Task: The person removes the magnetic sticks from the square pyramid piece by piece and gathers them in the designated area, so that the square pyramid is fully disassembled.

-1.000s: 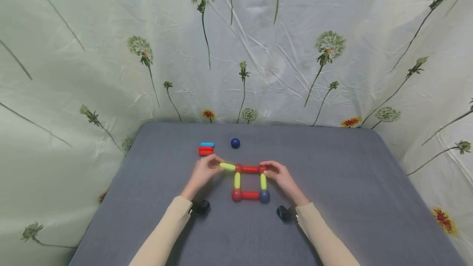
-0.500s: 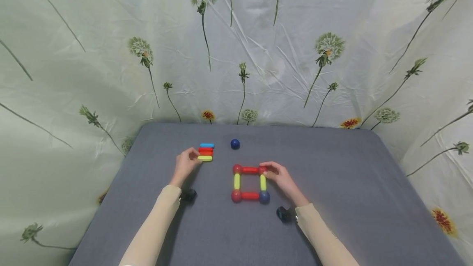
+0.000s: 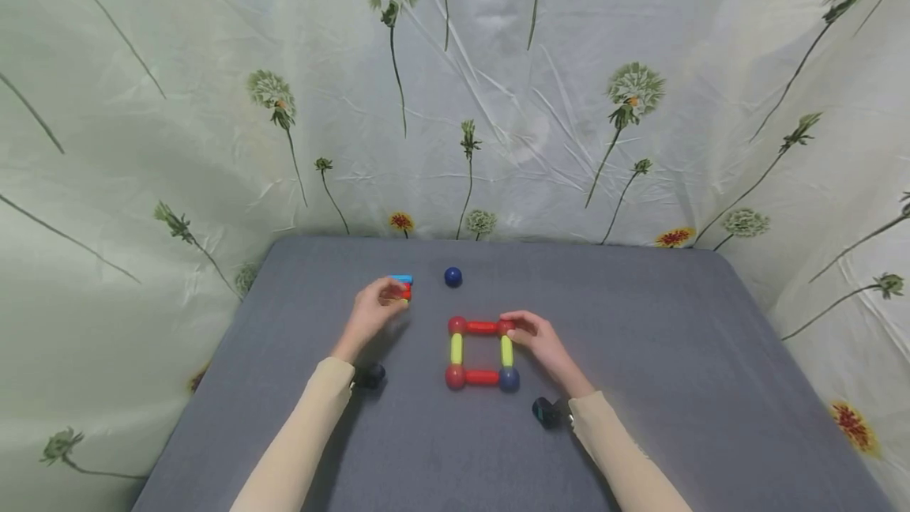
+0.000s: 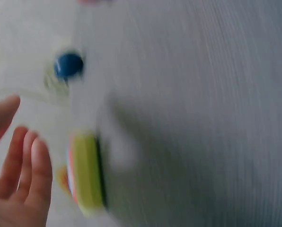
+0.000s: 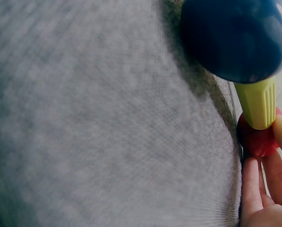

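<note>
My left hand [image 3: 374, 305] hovers over a row of loose magnetic sticks at the back left, partly hiding them. Its fingers and thumb are apart with nothing between them. In the left wrist view a yellow stick [image 4: 87, 172] lies nearest on the row; red sticks [image 3: 407, 293] and a light blue stick [image 3: 402, 280] show past the hand. With thumb and fingers, my right hand [image 3: 538, 338] holds the red ball [image 5: 258, 142] at the far right corner of a flat square. Red sticks [image 3: 482, 377] and yellow sticks [image 3: 456, 350] join its balls; the near right one is blue [image 3: 508, 378].
A loose dark blue ball [image 3: 453, 276] sits behind the square. Everything lies on a grey cloth-covered table [image 3: 640, 322]. A flower-patterned curtain [image 3: 540, 117] hangs along its back edge. A black wrist camera [image 3: 546, 412] sits by my right sleeve.
My left hand has carried a yellow stick from the square's far left ball to the loose row, let go of it and lifted slightly. My right hand has stayed on its red ball.
</note>
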The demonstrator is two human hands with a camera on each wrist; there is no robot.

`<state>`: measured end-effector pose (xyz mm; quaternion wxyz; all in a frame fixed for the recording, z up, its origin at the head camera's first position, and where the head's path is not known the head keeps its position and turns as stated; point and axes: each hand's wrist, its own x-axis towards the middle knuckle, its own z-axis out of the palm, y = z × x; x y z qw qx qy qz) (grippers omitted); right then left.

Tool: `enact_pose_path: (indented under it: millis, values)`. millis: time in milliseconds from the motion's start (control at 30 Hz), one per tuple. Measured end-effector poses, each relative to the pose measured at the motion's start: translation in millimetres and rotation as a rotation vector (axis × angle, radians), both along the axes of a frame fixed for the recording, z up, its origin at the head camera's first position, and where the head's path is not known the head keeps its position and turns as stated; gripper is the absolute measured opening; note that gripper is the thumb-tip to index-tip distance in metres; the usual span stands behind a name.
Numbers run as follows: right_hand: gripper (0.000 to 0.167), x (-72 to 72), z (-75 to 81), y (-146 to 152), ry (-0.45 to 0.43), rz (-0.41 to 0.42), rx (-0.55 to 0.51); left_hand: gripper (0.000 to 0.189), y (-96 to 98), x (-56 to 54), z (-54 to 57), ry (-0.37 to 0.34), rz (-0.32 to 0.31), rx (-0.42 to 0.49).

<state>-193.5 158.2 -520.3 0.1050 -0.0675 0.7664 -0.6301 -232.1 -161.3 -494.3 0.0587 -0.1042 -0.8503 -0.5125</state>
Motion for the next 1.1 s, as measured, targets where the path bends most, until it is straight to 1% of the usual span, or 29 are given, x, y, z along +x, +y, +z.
enact_pose_path:
  millis: [33, 100, 133, 200, 233, 300, 400, 467, 600, 700, 767, 833, 867, 967, 1033, 1100]
  values:
    - [0.033, -0.4, -1.1, 0, 0.002, -0.002, 0.001, 0.022, 6.0, 1.1, 0.7, -0.016, -0.072, 0.029]
    - [0.033, -0.9, -2.4, 0, 0.010, -0.006, 0.005, 0.023, 18.8, 3.4, 1.3, -0.067, -0.208, 0.048]
    - [0.033, -1.0, -2.6, 0, 0.011, -0.009, 0.008, 0.023, 25.1, 4.3, 1.0, -0.092, -0.266, 0.031]
    - [0.033, -1.0, -2.6, 0, 0.018, -0.008, 0.015, 0.022, 36.9, 5.0, -1.5, -0.125, -0.360, -0.014]
    - [0.032, -1.1, -2.5, 0, 0.019, -0.010, 0.020, 0.022, 42.3, 5.1, -2.7, -0.133, -0.396, -0.042]
    - [0.032, -1.7, -2.7, 0, 0.015, -0.012, 0.025, 0.022, 51.3, 4.3, -5.1, -0.139, -0.442, -0.105]
    - [0.032, -2.2, -2.3, 0, 0.019, -0.010, 0.022, 0.024, 60.5, 1.9, -8.0, -0.141, -0.475, -0.179]
    - [0.033, -2.2, -1.8, 0, 0.017, -0.004, 0.006, 0.024, 63.9, -0.2, -8.9, -0.130, -0.487, -0.222]
    - [0.033, 4.5, 16.5, -2, 0.004, 0.012, 0.002, 0.023, 68.2, -3.1, -9.8, -0.069, -0.495, -0.295]
    - [0.033, 10.1, 30.5, -5, -0.005, 0.016, 0.021, 0.021, 70.2, -2.3, -8.2, -0.017, -0.480, -0.364]
    - [0.033, 11.2, 31.8, -5, -0.002, 0.016, 0.026, 0.020, 70.9, -0.3, -6.8, -0.003, -0.461, -0.401]
    - [0.033, 11.6, 31.8, -5, 0.000, 0.019, 0.028, 0.020, 70.2, 2.2, -6.5, -0.007, -0.435, -0.381]
    - [0.033, 11.8, 31.8, -5, -0.001, 0.021, 0.026, 0.020, 70.0, 3.0, -7.1, -0.013, -0.418, -0.355]
    - [0.033, 12.3, 31.2, -5, -0.001, 0.027, 0.017, 0.023, 70.8, 3.2, -8.3, -0.046, -0.338, -0.226]
    - [0.033, 12.5, 31.0, -5, 0.000, 0.026, 0.014, 0.025, 73.0, 0.4, -9.2, -0.068, -0.276, -0.139]
    - [0.033, 12.6, 31.1, -5, -0.001, 0.023, 0.014, 0.026, 76.4, -4.9, -10.1, -0.091, -0.215, -0.085]
